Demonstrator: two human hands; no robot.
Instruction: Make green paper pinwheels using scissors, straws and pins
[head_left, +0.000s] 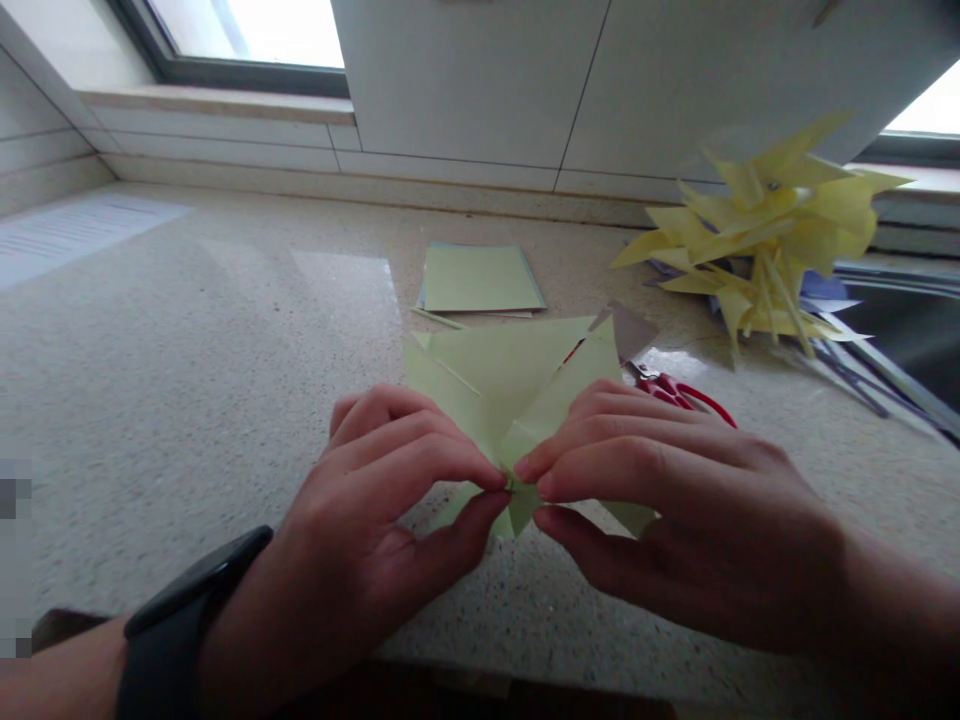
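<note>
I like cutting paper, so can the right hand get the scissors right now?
Probably yes. The scissors lie just past the right hand, with nothing on the part that shows. But it would have to leave the paper first.

No wording, brand, number or sign can be read: the white sheet, between nine and ten o'clock on the counter, carries print-like rows (faint and blurred) beyond making out.

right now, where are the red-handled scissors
In the head view, the red-handled scissors lie right of centre on the counter, between the right hand and the yellow pinwheels.
</note>
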